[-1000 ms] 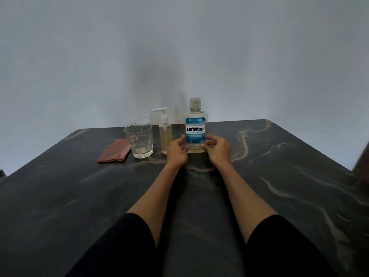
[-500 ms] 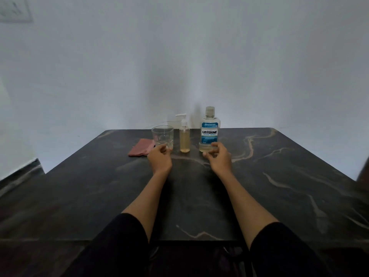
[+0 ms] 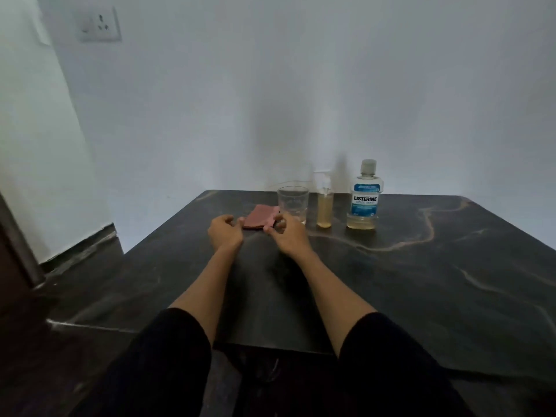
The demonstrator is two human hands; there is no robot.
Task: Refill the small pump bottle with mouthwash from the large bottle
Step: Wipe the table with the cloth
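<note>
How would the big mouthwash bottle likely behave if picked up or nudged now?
The mouthwash bottle holds liquid only near its base, so it is probably light. Tall and narrow, it may tip if pushed high. Its smooth plastic could be slippery.

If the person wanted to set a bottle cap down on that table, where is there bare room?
The table lies bare right of the mouthwash bottle and along the near edge around the forearms. The far left is crowded: red cloth, glass, pump bottle and mouthwash bottle stand in a row, with both hands at the cloth.
</note>
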